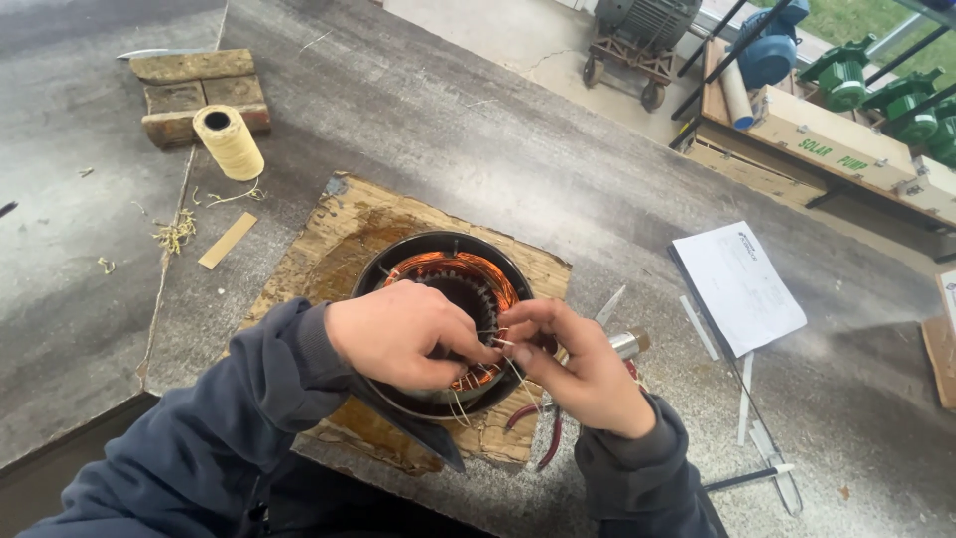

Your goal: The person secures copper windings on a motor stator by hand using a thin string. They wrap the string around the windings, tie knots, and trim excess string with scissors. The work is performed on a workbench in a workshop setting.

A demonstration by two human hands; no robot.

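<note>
Head view: motor stator, dark round shell with copper windings, stood on worn wooden board at near edge of grey workbench. Left hand and right hand met over bore, fingers pinched narrow on thin pale cord. Stator looked heavy, stiff; windings delicate, better held by shell. Cord light, limp, gripped near end. Cord spool, pliers, paper sheet lay around. Green pumps on rack behind.

The motor stator is black-rimmed with coppery-orange windings; beyond it lies a pale yellow twine spool, beside it white paper, on the grey table.
</note>
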